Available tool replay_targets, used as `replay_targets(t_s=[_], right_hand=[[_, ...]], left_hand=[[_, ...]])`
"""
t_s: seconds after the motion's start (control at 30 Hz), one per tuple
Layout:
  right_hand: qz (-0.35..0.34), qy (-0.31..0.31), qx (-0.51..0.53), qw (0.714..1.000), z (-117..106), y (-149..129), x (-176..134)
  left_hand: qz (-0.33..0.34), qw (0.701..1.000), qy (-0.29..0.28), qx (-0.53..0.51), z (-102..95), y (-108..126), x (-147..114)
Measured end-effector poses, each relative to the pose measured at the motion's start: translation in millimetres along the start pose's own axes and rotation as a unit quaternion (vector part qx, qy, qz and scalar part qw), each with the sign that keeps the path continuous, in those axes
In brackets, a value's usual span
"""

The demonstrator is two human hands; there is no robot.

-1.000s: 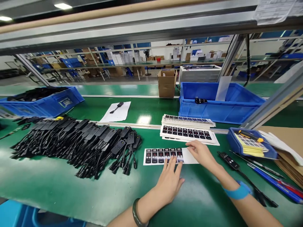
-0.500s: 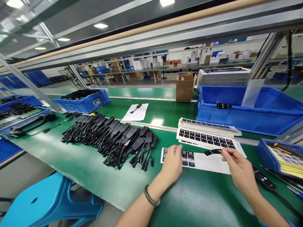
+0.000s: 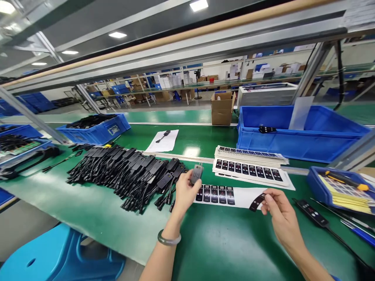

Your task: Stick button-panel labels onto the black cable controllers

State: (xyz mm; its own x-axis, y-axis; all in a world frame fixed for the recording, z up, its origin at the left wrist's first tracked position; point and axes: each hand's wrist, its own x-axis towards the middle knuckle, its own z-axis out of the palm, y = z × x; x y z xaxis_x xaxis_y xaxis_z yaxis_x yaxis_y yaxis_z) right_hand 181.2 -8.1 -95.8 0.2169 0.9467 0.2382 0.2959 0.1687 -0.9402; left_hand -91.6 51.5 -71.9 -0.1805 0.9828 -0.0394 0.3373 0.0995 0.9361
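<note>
My left hand [image 3: 186,193] is closed round a small black controller box [image 3: 197,174], held up at the right end of a pile of black cabled controllers [image 3: 125,171]. Between the fingers and thumb of my right hand [image 3: 278,208] is a black label sticker [image 3: 257,201], peeled off and bending downward. Under and between both hands lies a white sticker sheet [image 3: 244,196] with several black labels on its left part and bare backing on its right. Behind it are stacked sheets of the same labels [image 3: 249,170]. A finished-looking controller with a cable [image 3: 312,213] rests right of my right hand.
A large blue bin [image 3: 299,142] stands behind the label stacks, with a controller on its rim. A small blue tray [image 3: 315,183] holds yellow sheets and an orange-black tool. A cardboard box [image 3: 222,111] and another blue bin [image 3: 99,134] stand farther back. A blue stool [image 3: 43,249] is at lower left.
My left hand has moved left from the sticker sheet to the pile and taken hold of a controller box. My right hand has drawn the label slightly left and nearer, still pinching it.
</note>
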Motion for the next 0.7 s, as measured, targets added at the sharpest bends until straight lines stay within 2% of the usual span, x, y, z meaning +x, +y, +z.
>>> replay_targets(t_s=[0.07, 0.13, 0.2, 0.27, 0.33, 0.43, 0.7], right_hand=[[-0.008, -0.012, 0.005, 1.000, 1, -6, -1], [-0.018, -0.021, 0.003, 1.000, 3, -13, -2], [-0.023, -0.025, -0.004, 0.999, 4, -19, -2], [-0.021, -0.031, -0.014, 0.999, 5, -24, -3], [-0.022, -0.038, -0.028, 0.999, 5, -27, -4], [-0.043, -0.046, -0.054, 0.997, 7, -27, -8], [-0.067, -0.069, -0.092, 0.991, 14, -23, -16]], left_hand=[[-0.028, 0.985, -0.131, -0.111, 21.0, 6, -16], [-0.066, 0.948, -0.232, -0.208, 40.5, 9, -33], [-0.115, 0.905, -0.306, -0.274, 55.5, 11, -49], [-0.162, 0.866, -0.355, -0.313, 64.6, 12, -62], [-0.194, 0.837, -0.385, -0.337, 68.7, 12, -70], [-0.216, 0.812, -0.407, -0.359, 69.5, 15, -76], [-0.233, 0.786, -0.436, -0.372, 71.7, 18, -75]])
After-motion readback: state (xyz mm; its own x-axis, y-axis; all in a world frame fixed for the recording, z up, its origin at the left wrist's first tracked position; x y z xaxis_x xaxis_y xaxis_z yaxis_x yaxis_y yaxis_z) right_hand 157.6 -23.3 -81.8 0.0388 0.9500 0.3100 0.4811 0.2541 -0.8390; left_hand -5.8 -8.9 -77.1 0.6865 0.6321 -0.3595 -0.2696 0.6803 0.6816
